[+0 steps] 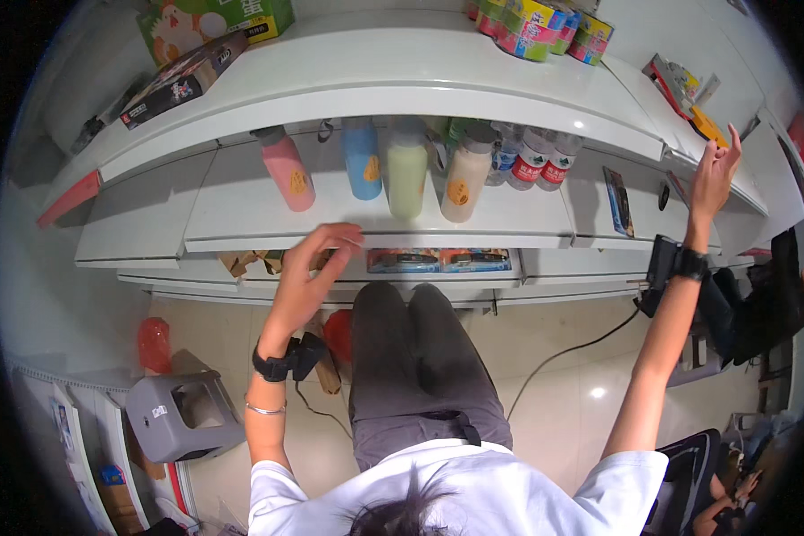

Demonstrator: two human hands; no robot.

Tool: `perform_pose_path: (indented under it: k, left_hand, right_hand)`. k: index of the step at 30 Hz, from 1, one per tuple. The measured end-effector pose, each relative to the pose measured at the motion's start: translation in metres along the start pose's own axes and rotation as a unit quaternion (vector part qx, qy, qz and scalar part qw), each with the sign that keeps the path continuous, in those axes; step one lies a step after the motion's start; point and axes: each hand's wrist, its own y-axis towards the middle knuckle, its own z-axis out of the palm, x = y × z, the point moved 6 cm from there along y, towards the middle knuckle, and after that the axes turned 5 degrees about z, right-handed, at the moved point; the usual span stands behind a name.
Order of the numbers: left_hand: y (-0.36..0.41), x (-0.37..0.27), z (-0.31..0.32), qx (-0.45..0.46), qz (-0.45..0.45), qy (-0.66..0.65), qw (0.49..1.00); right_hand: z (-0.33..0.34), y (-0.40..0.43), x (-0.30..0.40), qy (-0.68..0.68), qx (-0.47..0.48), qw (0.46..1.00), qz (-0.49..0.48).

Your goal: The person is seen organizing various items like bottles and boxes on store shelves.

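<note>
My left hand (310, 271) is held in front of the shelf edge with its fingers loosely bent and nothing in it. On the shelf beyond it stand a pink bottle (288, 171), a blue bottle (362, 161), a light green bottle (407, 174) and a cream bottle (467, 175). My right hand (712, 177) is raised at the far right with one finger stretched out and others bent, and I see nothing in it. Right by its fingertips lies a yellow-handled tool (709, 127) on the upper shelf; whether they touch is unclear.
Shrink-wrapped cans (529, 30) and a dark flat box (184, 77) sit on the upper shelf. Plastic water bottles (529, 157) stand beside the cream bottle. Blister packs (439, 260) lie lower down. A grey stool (184, 412) is at left; a black cable (563, 352) crosses the floor.
</note>
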Motion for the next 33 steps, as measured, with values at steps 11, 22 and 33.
perform_pose_path:
  k: [11,22,33]
  left_hand:
    - [0.048,-0.078,-0.083,-0.291,0.326,0.166,0.884]
    - [0.073,-0.065,-0.078,-0.344,0.287,0.306,0.840]
    - [0.060,0.069,-0.115,-0.457,0.154,0.256,0.838]
  right_hand:
    - [0.096,0.035,-0.079,-0.247,0.265,0.932,0.004]
    - [0.039,0.033,-0.029,-0.040,0.150,0.987,-0.033]
    - [0.083,-0.162,0.186,0.303,0.403,0.853,-0.135]
